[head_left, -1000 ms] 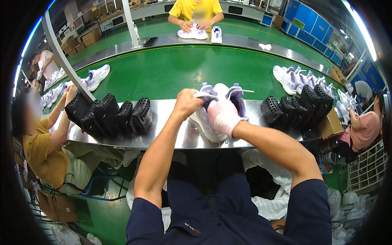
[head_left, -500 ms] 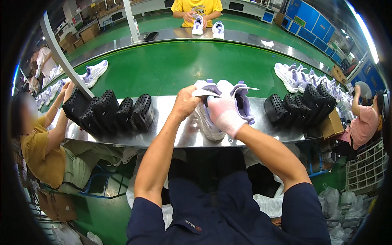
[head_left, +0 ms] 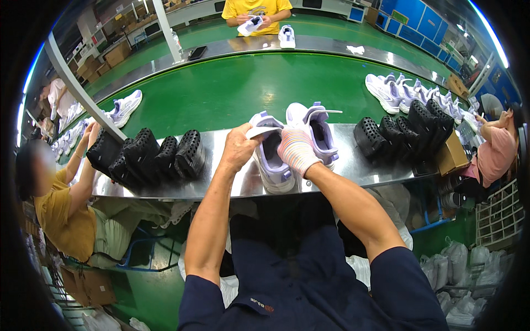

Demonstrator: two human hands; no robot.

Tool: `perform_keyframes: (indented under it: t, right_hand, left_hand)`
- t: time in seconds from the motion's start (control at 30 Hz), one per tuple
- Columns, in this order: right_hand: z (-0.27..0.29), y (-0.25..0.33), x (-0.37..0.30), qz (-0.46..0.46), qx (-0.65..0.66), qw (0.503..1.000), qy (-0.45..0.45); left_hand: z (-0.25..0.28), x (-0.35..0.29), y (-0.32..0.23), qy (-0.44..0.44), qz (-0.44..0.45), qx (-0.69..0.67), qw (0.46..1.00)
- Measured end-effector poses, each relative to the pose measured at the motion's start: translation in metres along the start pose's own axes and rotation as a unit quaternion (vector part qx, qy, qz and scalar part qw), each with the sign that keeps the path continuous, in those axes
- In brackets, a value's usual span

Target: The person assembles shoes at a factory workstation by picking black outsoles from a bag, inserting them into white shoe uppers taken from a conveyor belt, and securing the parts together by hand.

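Observation:
A white and lilac sneaker (head_left: pixel 275 182) sits on the metal edge of the bench in front of me, heel toward me and its opening showing. My left hand (head_left: pixel 239 148) is bare and closed on its pale tongue, pulled out to the left. In a striped knit glove, my right hand (head_left: pixel 298 150) grips the right side of the same sneaker's collar; its fingertips are partly hidden. Close on the right stands a second sneaker (head_left: pixel 322 135) of the same kind, with a lace end sticking out to the right.
Black perforated shoe-shaped blocks (head_left: pixel 189 153) stand on the left, more blocks (head_left: pixel 371 137) on the right. Sneakers line the green belt (head_left: pixel 232 83) on both sides. A metal post (head_left: pixel 83 91) rises at left. Co-workers sit on both sides; another across the belt handles a sneaker (head_left: pixel 251 25).
The sneaker in my hands has turned, so its opening now faces up into view. My right hand has rolled over along its collar. Across the belt, the co-worker's sneaker has tipped sideways.

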State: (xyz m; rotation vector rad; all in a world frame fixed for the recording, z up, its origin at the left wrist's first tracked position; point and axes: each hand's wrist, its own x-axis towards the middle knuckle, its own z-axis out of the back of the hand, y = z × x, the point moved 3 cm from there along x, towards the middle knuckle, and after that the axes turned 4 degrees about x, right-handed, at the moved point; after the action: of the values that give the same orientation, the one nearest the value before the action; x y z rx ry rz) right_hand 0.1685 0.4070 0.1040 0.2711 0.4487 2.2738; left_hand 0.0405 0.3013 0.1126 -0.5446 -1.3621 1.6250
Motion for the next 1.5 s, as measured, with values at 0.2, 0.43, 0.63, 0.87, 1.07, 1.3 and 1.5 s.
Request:
perform_keyframes:
  t: [0.2, 0.43, 0.63, 0.87, 1.07, 1.3, 1.5]
  right_hand:
    - [0.014, 0.018, -0.007, -0.042, 0.038, 0.998, -0.004]
    - [0.013, 0.012, -0.011, 0.007, 0.022, 0.999, 0.027]
    - [0.003, 0.016, -0.006, 0.043, -0.003, 0.999, 0.018]
    - [0.013, 0.013, -0.002, -0.014, 0.063, 0.998, 0.015]
    - [0.108, -0.043, -0.083, 0.033, 0.295, 0.937, -0.184]
    - [0.009, -0.126, -0.050, -0.111, 0.434, 0.892, -0.063]
    - [0.006, -0.111, -0.079, -0.033, 0.381, 0.920, -0.082]
  left_hand:
    - [0.003, -0.006, 0.016, -0.064, 0.058, 0.048, 0.995]
    - [-0.027, -0.019, -0.001, -0.027, 0.175, 0.348, 0.921]
    - [-0.030, -0.007, -0.001, -0.061, 0.208, 0.441, 0.871]
    - [-0.022, 0.003, 0.017, -0.031, 0.209, 0.341, 0.916]
    - [-0.005, -0.104, -0.054, -0.179, -0.101, 0.373, 0.905]
    - [-0.065, -0.084, -0.058, 0.095, -0.079, 0.376, 0.918]
    - [-0.077, -0.049, -0.066, 0.197, 0.005, 0.431, 0.881]
